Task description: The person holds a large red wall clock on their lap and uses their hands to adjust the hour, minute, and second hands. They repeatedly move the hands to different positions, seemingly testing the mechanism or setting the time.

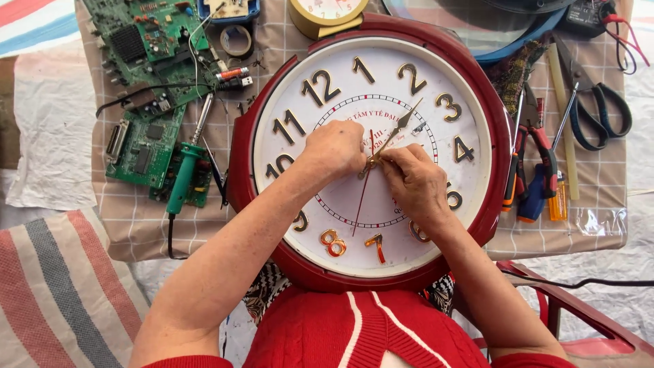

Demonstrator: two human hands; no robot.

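A large round wall clock (490,163) with a dark red rim, white face and gold numerals lies face up in front of me. My left hand (335,150) rests on the face, fingers pinched at the hub of the gold hands (398,129). My right hand (415,180) meets it from the right, fingertips pinching the same hub. A thin red second hand (360,204) points down toward the bottom numerals.
Green circuit boards (146,75) and a green-handled soldering iron (182,176) lie at left on a checked cloth. Pliers and screwdrivers (535,170) and black scissors (599,109) lie at right. A small yellow clock (325,15) sits at top. A red chair frame (572,307) stands lower right.
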